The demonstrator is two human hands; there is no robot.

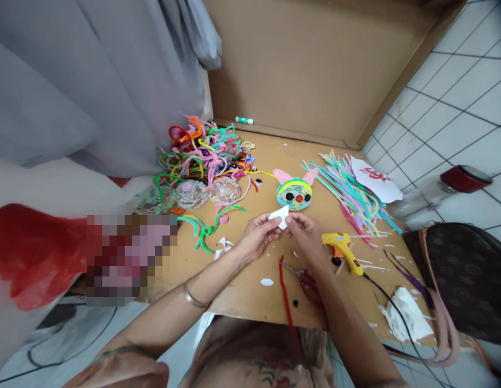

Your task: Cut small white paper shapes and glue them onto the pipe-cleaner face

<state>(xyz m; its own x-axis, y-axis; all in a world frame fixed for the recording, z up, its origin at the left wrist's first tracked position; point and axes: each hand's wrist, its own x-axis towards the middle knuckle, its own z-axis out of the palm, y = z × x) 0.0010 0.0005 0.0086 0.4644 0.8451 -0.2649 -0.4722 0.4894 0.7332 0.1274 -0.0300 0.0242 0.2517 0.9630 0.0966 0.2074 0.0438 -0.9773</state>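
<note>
Both my hands pinch a small folded piece of white paper (279,216) above the table. My left hand (258,235) has its thumb and fingers closed on the paper's left side. On the right side, my right hand (306,233) grips it the same way. Just beyond the paper lies a round animal face (294,195) with pink ears, black eyes and a red nose. Scissors (301,274) lie partly hidden under my right forearm, beside a red pipe cleaner (286,296). A small white paper oval (267,282) rests nearer to me.
A tangled heap of pipe cleaners (210,148) stands at the back left. Straight pipe cleaners (347,186) lie at the right. A yellow glue gun (347,253) with a black cord is near a brown bag (460,275). A glue stick (244,120) lies at the back.
</note>
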